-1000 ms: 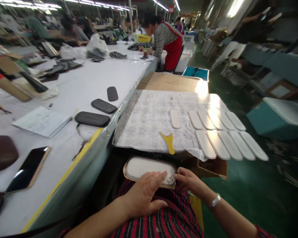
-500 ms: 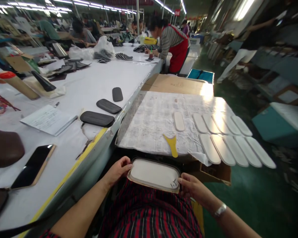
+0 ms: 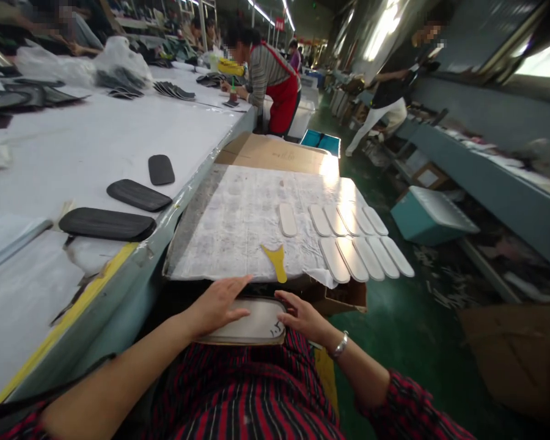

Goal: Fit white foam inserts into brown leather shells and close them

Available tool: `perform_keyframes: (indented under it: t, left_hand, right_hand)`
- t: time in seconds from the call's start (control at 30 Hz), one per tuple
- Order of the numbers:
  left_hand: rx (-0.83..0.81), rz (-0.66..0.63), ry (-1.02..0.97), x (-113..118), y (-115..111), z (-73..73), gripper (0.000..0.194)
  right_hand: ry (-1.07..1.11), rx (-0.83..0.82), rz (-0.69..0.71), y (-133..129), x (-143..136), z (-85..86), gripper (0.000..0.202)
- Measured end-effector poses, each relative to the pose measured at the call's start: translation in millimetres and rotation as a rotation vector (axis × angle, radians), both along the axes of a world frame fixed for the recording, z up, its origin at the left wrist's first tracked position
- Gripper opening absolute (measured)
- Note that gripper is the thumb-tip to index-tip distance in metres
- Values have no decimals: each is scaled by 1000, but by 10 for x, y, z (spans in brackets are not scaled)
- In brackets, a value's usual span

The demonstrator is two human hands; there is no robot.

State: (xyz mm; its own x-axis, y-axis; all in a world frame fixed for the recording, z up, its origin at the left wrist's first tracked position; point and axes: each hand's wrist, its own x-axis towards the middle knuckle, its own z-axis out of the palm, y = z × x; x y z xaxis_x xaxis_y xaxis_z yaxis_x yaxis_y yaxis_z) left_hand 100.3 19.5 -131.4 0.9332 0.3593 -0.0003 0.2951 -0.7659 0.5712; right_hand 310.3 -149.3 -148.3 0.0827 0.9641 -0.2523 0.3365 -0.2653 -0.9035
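Observation:
An oblong white panel with rounded ends and a dark edge lies flat at my lap, with handwritten marks near its right end. My left hand spreads over its left part, thumb and fingers apart, hiding that end. Around the right end is my right hand, its thumb on or just above the surface and its fingers stretched along the far edge. Neither hand grips the panel. Just beyond lies a yellow forked flat tool on the cloth-covered board.
Several pale oblong pieces lie in two rows at the board's right, and a single one apart. Dark oblong pieces rest on the white table at left. A person in a red apron leans over its far end.
Both hands have let go of the panel's ends. The left has slid inward over its top, and the right has opened at its end. The view has turned right.

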Motion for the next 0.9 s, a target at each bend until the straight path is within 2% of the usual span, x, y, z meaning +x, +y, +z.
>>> perform_keyframes:
  t: [0.07,0.13,0.27,0.33,0.43,0.5,0.57,0.67,0.73,0.9]
  left_hand:
    - [-2,-152,72,251,-102,28,60]
    - [24,-260,116,375,-173,20,49]
    - [197,-369,44,371,-242,-26,38]
    - [227,-379,2,344,-230,-17,38]
    - [73,-378,36,265,-98,48,41]
    - [-89,-287,96,133,63,93,55]
    - [-219,-165,149,-65,238,111,66]
    - [-356,-76,172,-376,427,85,57]
    - [-422,-45,164,-515,476,51,49]
    - [-451,-45,121,-598,479,-5,42]
  right_hand:
    - [-110,39,71,3,-21,35,51]
    - [-277,84,146,-30,-59,82,53]
    - [-645,162,341,-94,-117,227,70]
    - [-719,201,405,-52,-88,307,75]
    - [-600,149,424,139,48,347,59]
    - [-386,32,368,322,154,283,52]
    - [-167,-103,344,512,211,159,57]
    - [10,-247,498,768,134,-27,57]
    - [41,-270,625,914,6,-85,55]
    - [57,-226,788,1211,-288,-67,54]
